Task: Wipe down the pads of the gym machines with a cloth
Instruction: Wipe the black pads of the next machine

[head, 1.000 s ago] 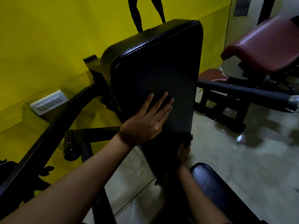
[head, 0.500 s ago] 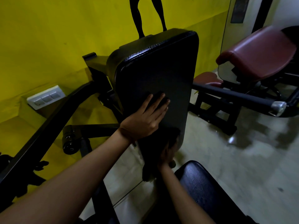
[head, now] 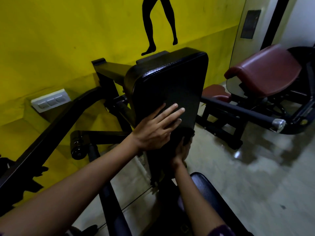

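A yellow gym wall [head: 51,40] fills the upper left of the frame, with pale floor [head: 247,184] to the lower right. Your left hand [head: 154,129], at frame centre, lies flat with fingers spread against the black back pad [head: 170,89], bracing it. Just below and right of it, your right hand [head: 181,150] presses a dark cloth [head: 186,136] against the pad's lower end; whether those fingers curl round the cloth, you cannot tell here. The pad's long axis climbs from your grip toward the upper middle of the frame, so the unwiped face lies above the cloth. A black seat pad [head: 209,198] sits below, maroon pads [head: 265,75] at upper right.
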